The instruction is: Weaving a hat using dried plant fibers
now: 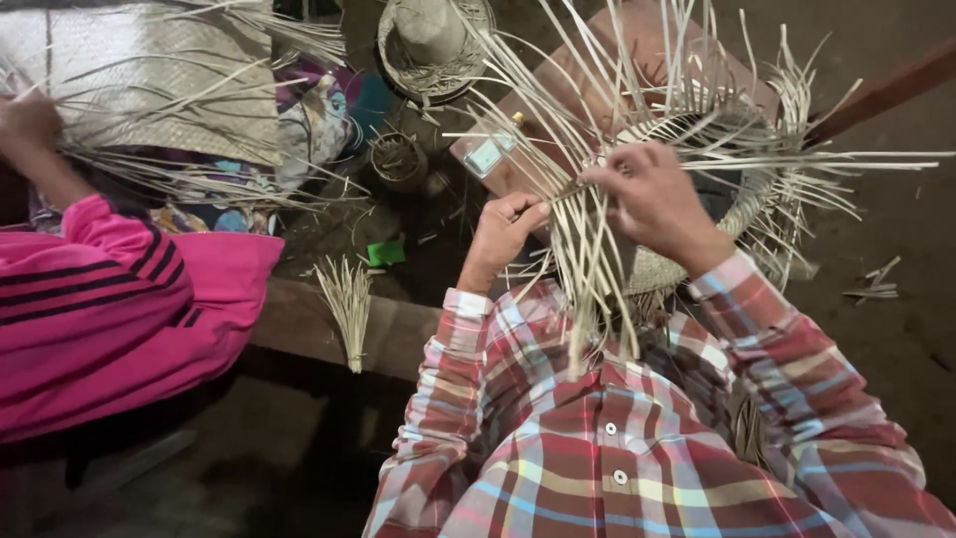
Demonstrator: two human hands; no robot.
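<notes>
A half-woven straw hat (742,149) rests in front of me, with many long pale strips (588,269) sticking out all round its rim. My left hand (503,234) is closed on a bunch of these strips at the near edge. My right hand (652,194) pinches strips just to the right, over the woven rim. Both sleeves are red plaid. The hat's crown is partly hidden behind my right hand.
A person in a pink striped top (110,299) sits at the left, one hand (28,120) on a flat woven mat (149,80). A finished straw hat (433,45), a small woven cup (398,157), a loose straw bundle (349,304) and a wooden plank (398,334) lie between us.
</notes>
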